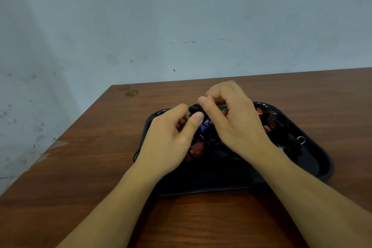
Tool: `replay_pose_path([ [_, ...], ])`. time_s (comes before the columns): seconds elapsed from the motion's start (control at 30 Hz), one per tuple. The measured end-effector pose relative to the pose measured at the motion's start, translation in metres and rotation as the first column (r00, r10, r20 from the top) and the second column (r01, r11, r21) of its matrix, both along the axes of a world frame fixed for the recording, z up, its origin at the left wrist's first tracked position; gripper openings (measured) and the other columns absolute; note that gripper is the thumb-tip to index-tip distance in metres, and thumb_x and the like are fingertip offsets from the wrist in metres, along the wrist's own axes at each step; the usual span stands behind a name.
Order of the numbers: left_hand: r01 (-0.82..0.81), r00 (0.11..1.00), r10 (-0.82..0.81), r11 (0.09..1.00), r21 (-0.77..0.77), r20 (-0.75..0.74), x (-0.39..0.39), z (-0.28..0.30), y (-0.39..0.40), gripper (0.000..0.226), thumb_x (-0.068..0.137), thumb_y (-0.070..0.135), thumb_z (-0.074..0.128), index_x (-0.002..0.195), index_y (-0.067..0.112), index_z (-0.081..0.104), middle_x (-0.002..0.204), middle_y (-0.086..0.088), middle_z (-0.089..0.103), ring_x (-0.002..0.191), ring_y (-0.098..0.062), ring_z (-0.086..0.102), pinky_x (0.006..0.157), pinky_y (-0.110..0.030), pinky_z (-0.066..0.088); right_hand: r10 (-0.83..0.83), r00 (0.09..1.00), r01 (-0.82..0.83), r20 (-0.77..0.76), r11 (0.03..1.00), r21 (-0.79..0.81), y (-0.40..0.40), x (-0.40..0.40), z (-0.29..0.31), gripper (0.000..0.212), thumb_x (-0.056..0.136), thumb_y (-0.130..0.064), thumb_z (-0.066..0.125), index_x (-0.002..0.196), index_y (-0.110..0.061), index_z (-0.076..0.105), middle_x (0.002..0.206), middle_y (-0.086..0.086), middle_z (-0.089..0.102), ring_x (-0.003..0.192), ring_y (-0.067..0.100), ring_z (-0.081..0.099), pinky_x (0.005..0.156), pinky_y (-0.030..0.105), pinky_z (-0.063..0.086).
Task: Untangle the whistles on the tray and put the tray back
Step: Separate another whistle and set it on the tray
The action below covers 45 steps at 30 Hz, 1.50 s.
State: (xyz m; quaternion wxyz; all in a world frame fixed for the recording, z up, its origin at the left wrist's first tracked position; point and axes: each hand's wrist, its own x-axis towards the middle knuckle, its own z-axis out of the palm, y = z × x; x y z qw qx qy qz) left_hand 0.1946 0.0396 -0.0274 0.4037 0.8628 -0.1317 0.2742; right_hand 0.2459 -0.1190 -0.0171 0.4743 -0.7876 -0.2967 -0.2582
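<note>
While the left hand (171, 137) and right hand (231, 119) both pinch a black knotted cord (196, 108) at frame centre, tangled red and purple whistles (196, 150) lie beneath them in the black tray (314, 159) on the brown desk (90, 147).

Black tray (314, 159), red and purple whistles (196, 150)

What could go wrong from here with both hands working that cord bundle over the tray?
1. Both the left hand and right hand pinch the same black cord bundle; pulling apart may tighten the knot rather than free it.
2. The red whistles and purple whistle look linked to it, so lifting may drag them off the black tray.
3. A cord loop already hangs over the tray's left rim and could snag.
</note>
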Motion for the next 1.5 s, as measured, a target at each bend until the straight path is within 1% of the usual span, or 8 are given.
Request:
replay_pose_path([
  [0.1, 0.019, 0.997, -0.022, 0.999, -0.029, -0.078, 0.001, -0.001, 0.003, 0.03, 0.1, 0.041, 0.052, 0.09, 0.017, 0.064, 0.075, 0.001, 0.065, 0.066, -0.012, 0.061, 0.059, -0.036, 0.05, 0.024, 0.996, -0.023, -0.089, 1.0, 0.02, 0.002, 0.0, 0.0, 0.025, 0.094, -0.045, 0.06, 0.09, -0.02, 0.065, 0.084, -0.009, 0.068, 0.077, 0.008, 0.066, 0.071, 0.035, 0.056],
  [0.23, 0.071, 0.988, -0.091, 0.987, -0.147, -0.127, 0.0, 0.004, 0.001, 0.024, 0.1, 0.026, 0.056, 0.122, 0.026, 0.064, 0.085, 0.006, 0.071, 0.067, -0.005, 0.066, 0.06, -0.026, 0.05, 0.022, 0.996, -0.02, -0.089, 1.0, 0.021, 0.004, 0.0, -0.003, 0.021, 0.094, -0.04, 0.063, 0.089, -0.02, 0.067, 0.082, -0.008, 0.069, 0.078, 0.008, 0.066, 0.07, 0.033, 0.054],
  [0.37, 0.171, 0.962, -0.228, 0.933, -0.318, -0.153, -0.004, 0.01, -0.004, 0.027, 0.101, 0.014, 0.054, 0.123, 0.024, 0.067, 0.091, -0.005, 0.073, 0.071, -0.035, 0.066, 0.058, -0.043, 0.057, 0.025, 0.994, -0.013, -0.108, 0.994, 0.112, 0.006, -0.002, -0.001, 0.018, 0.093, -0.038, 0.066, 0.088, -0.021, 0.068, 0.082, -0.008, 0.069, 0.079, 0.009, 0.066, 0.07, 0.033, 0.055],
  [0.5, 0.168, 0.962, -0.233, 0.916, -0.365, -0.141, -0.001, 0.007, -0.004, 0.029, 0.095, 0.029, 0.06, 0.122, 0.024, 0.068, 0.094, -0.008, 0.074, 0.076, -0.04, 0.067, 0.06, -0.051, 0.059, 0.078, 0.984, -0.047, -0.161, 0.981, 0.189, 0.007, -0.002, -0.001, 0.015, 0.093, -0.035, 0.067, 0.086, -0.022, 0.07, 0.08, -0.007, 0.069, 0.076, 0.011, 0.066, 0.071, 0.038, 0.057],
  [0.8, 0.056, 0.987, -0.096, 0.957, -0.286, -0.126, 0.002, 0.004, -0.007, 0.028, 0.087, 0.038, 0.062, 0.109, 0.022, 0.071, 0.083, -0.001, 0.073, 0.064, -0.028, 0.068, 0.061, -0.049, 0.058, 0.041, 0.998, -0.034, -0.044, 0.99, 0.138, 0.003, 0.003, 0.0, 0.016, 0.093, -0.037, 0.066, 0.079, -0.028, 0.064, 0.086, -0.012, 0.059, 0.083, 0.009, 0.058, 0.072, 0.023, 0.044],
  [1.0, -0.05, 0.998, 0.042, 0.987, -0.154, -0.053, 0.003, 0.002, -0.01, 0.019, 0.096, 0.031, 0.063, 0.112, 0.024, 0.069, 0.089, 0.012, 0.071, 0.079, -0.005, 0.066, 0.072, -0.031, 0.055, -0.058, 0.986, 0.068, 0.157, 0.996, -0.064, 0.003, 0.0, 0.005, 0.023, 0.095, -0.04, 0.061, 0.081, -0.023, 0.062, 0.081, -0.013, 0.054, 0.075, 0.004, 0.054, 0.065, 0.014, 0.041],
  [1.17, -0.129, 0.991, 0.125, 0.979, -0.159, -0.037, 0.004, 0.001, -0.01, 0.016, 0.096, 0.031, 0.062, 0.109, 0.026, 0.07, 0.089, 0.016, 0.071, 0.081, 0.003, 0.065, 0.07, -0.019, 0.054, -0.053, 0.998, 0.053, -0.038, 0.999, -0.007, 0.01, -0.009, 0.003, 0.023, 0.092, -0.049, 0.061, 0.081, -0.029, 0.064, 0.069, -0.015, 0.065, 0.07, 0.003, 0.064, 0.061, 0.016, 0.048],
  [1.5, -0.18, 0.983, 0.157, 0.929, -0.322, -0.098, 0.012, -0.003, -0.001, 0.011, 0.094, 0.025, 0.065, 0.094, 0.03, 0.074, 0.072, 0.013, 0.071, 0.063, -0.007, 0.065, 0.063, -0.034, 0.055, 0.322, 0.877, -0.229, -0.357, 0.932, 0.28, 0.014, -0.003, -0.001, 0.014, 0.09, -0.009, 0.073, 0.098, -0.021, 0.075, 0.087, 0.001, 0.074, 0.076, 0.018, 0.073, 0.071, 0.041, 0.063],
])
